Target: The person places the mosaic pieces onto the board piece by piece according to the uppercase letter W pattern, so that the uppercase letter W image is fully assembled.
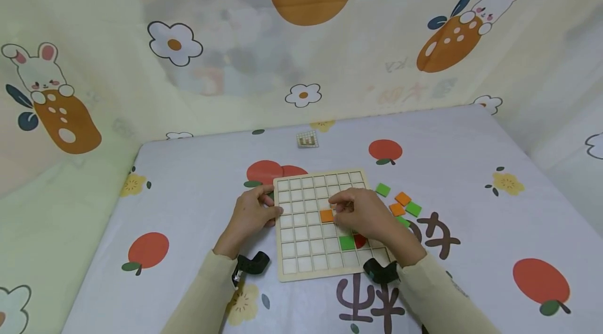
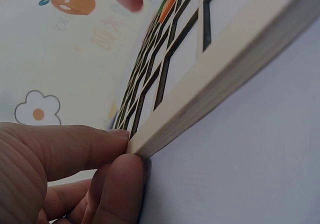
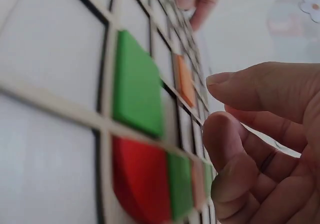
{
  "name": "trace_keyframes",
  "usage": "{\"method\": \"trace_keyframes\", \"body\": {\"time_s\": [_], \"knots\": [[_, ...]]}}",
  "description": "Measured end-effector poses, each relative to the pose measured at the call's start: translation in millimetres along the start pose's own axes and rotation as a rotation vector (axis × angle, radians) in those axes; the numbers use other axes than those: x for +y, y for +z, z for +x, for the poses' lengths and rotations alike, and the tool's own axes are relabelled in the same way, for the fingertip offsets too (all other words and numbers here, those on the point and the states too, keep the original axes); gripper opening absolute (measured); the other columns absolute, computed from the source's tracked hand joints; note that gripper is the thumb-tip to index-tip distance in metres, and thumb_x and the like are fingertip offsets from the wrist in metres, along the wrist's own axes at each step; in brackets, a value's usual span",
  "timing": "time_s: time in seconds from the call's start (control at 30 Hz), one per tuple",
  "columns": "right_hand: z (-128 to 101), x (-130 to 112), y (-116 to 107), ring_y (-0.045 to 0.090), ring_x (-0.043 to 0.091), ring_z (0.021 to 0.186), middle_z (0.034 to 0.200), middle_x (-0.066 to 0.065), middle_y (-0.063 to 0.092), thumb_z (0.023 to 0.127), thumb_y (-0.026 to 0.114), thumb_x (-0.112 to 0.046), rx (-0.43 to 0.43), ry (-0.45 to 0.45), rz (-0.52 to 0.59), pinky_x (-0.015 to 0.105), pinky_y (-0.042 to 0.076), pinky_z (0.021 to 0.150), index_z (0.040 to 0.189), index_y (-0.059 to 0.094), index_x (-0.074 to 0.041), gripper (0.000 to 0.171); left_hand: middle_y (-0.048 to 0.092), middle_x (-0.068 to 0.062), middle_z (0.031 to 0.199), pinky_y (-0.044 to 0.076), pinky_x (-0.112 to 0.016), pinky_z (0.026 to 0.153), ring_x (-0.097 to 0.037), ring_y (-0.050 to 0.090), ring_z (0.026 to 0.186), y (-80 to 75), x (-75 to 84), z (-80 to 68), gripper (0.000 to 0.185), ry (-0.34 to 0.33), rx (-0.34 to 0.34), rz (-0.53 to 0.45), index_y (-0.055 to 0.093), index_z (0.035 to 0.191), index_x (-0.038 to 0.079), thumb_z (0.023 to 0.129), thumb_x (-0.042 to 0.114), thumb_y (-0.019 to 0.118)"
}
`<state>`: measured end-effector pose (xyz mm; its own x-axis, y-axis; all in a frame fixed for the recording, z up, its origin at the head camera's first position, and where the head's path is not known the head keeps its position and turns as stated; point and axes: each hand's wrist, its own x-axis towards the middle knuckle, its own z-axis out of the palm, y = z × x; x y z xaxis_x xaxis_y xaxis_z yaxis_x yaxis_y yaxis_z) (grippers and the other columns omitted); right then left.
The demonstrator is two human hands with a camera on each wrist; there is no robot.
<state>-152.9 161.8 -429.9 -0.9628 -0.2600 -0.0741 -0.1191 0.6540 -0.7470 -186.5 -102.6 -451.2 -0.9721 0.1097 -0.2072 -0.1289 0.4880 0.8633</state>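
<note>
On table: left hand (image 1: 252, 214) pinches grid board (image 1: 301, 250) edge; right hand (image 1: 365, 213), fingers curled, holds nothing visible, hides cells beside orange tile (image 1: 326, 215).

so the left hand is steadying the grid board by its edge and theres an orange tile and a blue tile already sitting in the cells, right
Not quite: the second tile is green, not blue, as the head and right wrist views show. The rest holds: the left hand pinches the grid board at its edge, and an orange tile sits in a cell.
</note>
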Motion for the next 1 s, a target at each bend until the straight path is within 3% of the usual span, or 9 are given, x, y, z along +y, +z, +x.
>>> {"method": "trace_keyframes", "body": {"time_s": [0.13, 0.23, 0.37, 0.53, 0.83, 1.0], "knots": [[-11.0, 8.9, -15.0, 0.056, 0.017, 0.077, 0.089, -0.002, 0.064, 0.083, 0.072, -0.011, 0.055, -0.002, 0.007, 0.03, 0.05, 0.067, 0.114, 0.071, -0.009, 0.031, 0.058, -0.008, 0.092, 0.055, -0.026, 0.054, -0.015, 0.061, 0.063, -0.6, 0.4, -0.6, 0.06, 0.006, 0.0, 0.006, 0.054, 0.137, 0.007, 0.081, 0.007, 0.077], [-21.9, 17.2, -26.1, 0.056, 0.018, 0.077, 0.091, -0.001, 0.064, 0.084, 0.072, -0.013, 0.093, 0.033, -0.006, 0.028, 0.05, 0.061, 0.115, 0.071, -0.009, 0.032, 0.057, -0.008, 0.092, 0.055, -0.026, 0.054, -0.016, 0.061, 0.062, -1.9, 1.7, -1.7, 0.06, 0.006, 0.005, 0.014, 0.054, 0.137, 0.007, 0.081, 0.007, 0.077], [-38.4, 29.9, -39.8, 0.054, 0.02, 0.075, 0.088, 0.002, 0.062, 0.084, 0.073, -0.013, 0.134, 0.094, -0.032, 0.027, 0.048, 0.053, 0.113, 0.071, -0.007, 0.03, 0.056, -0.009, 0.091, 0.055, -0.025, 0.054, -0.015, 0.061, 0.061, -3.7, 2.7, -2.7, 0.06, 0.012, 0.007, 0.013, 0.054, 0.136, 0.005, 0.081, 0.005, 0.077], [-57.3, 47.6, -52.7, 0.053, 0.019, 0.074, 0.082, 0.002, 0.061, 0.083, 0.073, -0.014, 0.176, 0.167, -0.079, 0.025, 0.047, 0.053, 0.106, 0.072, -0.006, 0.024, 0.056, -0.009, 0.09, 0.054, -0.025, 0.053, -0.015, 0.061, 0.06, -3.6, 1.2, -2.3, 0.061, 0.012, 0.003, 0.011, 0.054, 0.137, 0.005, 0.08, 0.005, 0.077], [-69.2, 65.3, -53.9, 0.05, 0.019, 0.07, 0.073, 0.002, 0.056, 0.079, 0.079, -0.026, 0.16, 0.299, -0.126, 0.025, 0.039, 0.052, 0.109, 0.07, -0.004, 0.038, 0.056, -0.009, 0.091, 0.055, -0.025, 0.054, -0.016, 0.061, 0.06, -1.6, -2.8, -1.4, 0.06, 0.003, 0.01, 0.007, 0.055, 0.136, 0.007, 0.08, 0.006, 0.078], [-67.4, 64.5, -51.0, 0.05, 0.019, 0.071, 0.072, 0.003, 0.054, 0.078, 0.08, -0.023, 0.164, 0.314, -0.141, 0.026, 0.038, 0.054, 0.101, 0.07, -0.005, 0.031, 0.056, -0.009, 0.091, 0.055, -0.026, 0.054, -0.016, 0.061, 0.059, -0.7, -3.0, -1.1, 0.06, 0.011, 0.01, 0.004, 0.055, 0.135, 0.007, 0.08, 0.005, 0.078]]}}
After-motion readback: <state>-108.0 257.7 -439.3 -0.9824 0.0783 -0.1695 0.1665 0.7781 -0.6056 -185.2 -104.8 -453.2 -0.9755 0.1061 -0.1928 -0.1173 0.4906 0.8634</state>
